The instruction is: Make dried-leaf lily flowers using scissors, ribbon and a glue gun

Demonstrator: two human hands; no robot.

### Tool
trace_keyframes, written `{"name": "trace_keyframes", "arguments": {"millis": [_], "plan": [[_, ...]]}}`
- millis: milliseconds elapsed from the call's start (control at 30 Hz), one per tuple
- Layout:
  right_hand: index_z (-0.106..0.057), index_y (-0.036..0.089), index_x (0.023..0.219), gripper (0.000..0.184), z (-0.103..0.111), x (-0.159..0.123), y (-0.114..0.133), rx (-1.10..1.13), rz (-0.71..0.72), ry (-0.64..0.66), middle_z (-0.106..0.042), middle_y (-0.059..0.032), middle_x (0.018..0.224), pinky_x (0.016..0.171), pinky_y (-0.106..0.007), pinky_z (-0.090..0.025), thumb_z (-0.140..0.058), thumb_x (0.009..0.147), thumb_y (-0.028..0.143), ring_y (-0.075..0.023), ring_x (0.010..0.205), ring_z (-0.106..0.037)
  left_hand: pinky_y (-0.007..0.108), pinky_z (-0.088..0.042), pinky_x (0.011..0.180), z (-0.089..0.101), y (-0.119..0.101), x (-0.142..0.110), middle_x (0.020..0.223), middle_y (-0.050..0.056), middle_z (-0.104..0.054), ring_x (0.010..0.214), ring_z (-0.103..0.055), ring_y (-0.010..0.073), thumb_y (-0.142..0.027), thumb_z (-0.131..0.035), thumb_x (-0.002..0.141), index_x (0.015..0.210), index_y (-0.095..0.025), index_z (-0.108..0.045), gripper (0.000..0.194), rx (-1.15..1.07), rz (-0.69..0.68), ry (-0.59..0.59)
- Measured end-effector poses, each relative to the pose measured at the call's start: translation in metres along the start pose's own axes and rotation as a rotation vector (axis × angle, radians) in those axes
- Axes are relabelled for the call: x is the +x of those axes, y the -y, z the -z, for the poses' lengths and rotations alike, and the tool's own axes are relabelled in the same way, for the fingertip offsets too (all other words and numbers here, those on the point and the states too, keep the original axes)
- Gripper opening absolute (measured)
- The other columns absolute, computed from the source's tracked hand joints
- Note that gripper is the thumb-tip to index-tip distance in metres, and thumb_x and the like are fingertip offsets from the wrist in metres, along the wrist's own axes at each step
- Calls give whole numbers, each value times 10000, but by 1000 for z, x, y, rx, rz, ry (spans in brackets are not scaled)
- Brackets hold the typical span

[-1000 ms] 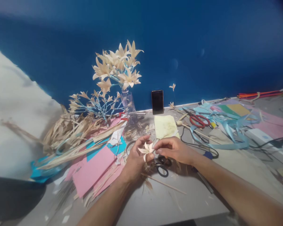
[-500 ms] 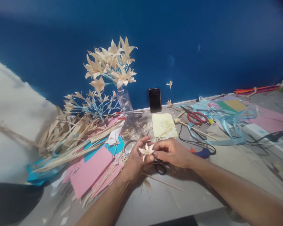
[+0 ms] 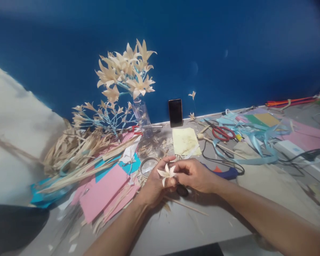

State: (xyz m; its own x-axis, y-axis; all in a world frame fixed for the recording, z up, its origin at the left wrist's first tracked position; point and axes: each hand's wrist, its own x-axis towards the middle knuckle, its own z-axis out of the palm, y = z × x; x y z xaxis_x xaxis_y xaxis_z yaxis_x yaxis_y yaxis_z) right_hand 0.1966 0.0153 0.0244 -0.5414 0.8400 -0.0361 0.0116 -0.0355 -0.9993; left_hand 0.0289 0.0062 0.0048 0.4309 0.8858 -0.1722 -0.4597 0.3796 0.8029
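A cream-coloured artificial flower (image 3: 167,172) with pointed petals is held low over the table by my left hand (image 3: 154,187), thumb and fingers closed around its base. My right hand (image 3: 198,176) is pinched right beside the flower; what its fingertips grip is hidden behind them. Under my hands a black scissor handle (image 3: 182,191) shows in part. Left of my left hand lies a roll of tape (image 3: 142,168). A blue glue gun (image 3: 228,174) with an orange part sits just beyond my right wrist. A thin stick (image 3: 188,206) lies in front of my hands.
A clear bottle (image 3: 142,115) holds a bunch of similar flowers (image 3: 128,71). Dry husks (image 3: 72,147) and pink paper (image 3: 104,193) cover the left. A phone (image 3: 175,112) leans on the blue wall behind a yellow pad (image 3: 185,141). Red-handled scissors (image 3: 224,133), ribbon (image 3: 266,160) and cables lie right.
The view has shifted slightly right. My right hand has turned a little, its fingers curling closer against the flower. My left hand keeps its hold, and the black scissor handle is now more covered.
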Motion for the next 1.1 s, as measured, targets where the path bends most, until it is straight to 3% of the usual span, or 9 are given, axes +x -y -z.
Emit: {"name": "trace_keyframes", "arguments": {"millis": [133, 400, 500, 600, 833, 1100], "plan": [[-598, 182, 764, 39, -5, 1, -5, 40, 9, -63, -697, -5, 679, 565, -225, -481, -598, 802, 189, -142, 624, -649, 190, -393, 475, -2, 1, 0, 714, -34, -613, 502, -534, 77, -309, -956, 515, 1189, -207, -599, 770, 3, -15, -33], [-564, 193, 749, 125, -9, 1, -1, 102, 12, -46, -679, 2, 646, 537, -231, -468, -564, 866, 237, -133, 575, -631, 184, -404, 463, -6, -1, -2, 729, -39, -620, 484, -523, 62, -179, -916, 549, 1159, -213, -624, 677, 26, -12, -79], [-571, 190, 738, 115, -5, 1, 0, -23, 30, -98, -673, 3, 662, 558, -228, -457, -582, 849, 218, -136, 611, -634, 197, -421, 491, -5, 0, -3, 736, -18, -633, 520, -543, 79, -220, -915, 575, 1196, -198, -604, 695, 75, -23, -16], [-586, 184, 725, 101, 1, 4, 0, -105, 65, -186, -631, 26, 646, 512, -210, -396, -607, 818, 218, -101, 541, -545, 212, -428, 528, -5, 2, -3, 726, -2, -631, 578, -555, 101, -219, -926, 563, 1163, -165, -615, 677, 120, -49, 70], [-568, 168, 617, 191, 6, 10, -6, 108, -73, -152, -458, 68, 462, 433, -206, -231, -616, 766, 278, -63, 422, -348, 201, -384, 508, 1, 5, 0, 629, -18, -605, 513, -500, 74, -348, -849, 696, 875, -156, -699, 302, 101, -129, -172], [-598, 157, 618, 150, 3, 11, -10, 181, -130, -158, -471, 65, 465, 424, -216, -171, -639, 693, 281, -54, 410, -333, 213, -338, 488, 3, 6, 1, 590, 5, -610, 497, -456, 74, -318, -867, 636, 686, -139, -731, 231, 199, -142, -266]]}}
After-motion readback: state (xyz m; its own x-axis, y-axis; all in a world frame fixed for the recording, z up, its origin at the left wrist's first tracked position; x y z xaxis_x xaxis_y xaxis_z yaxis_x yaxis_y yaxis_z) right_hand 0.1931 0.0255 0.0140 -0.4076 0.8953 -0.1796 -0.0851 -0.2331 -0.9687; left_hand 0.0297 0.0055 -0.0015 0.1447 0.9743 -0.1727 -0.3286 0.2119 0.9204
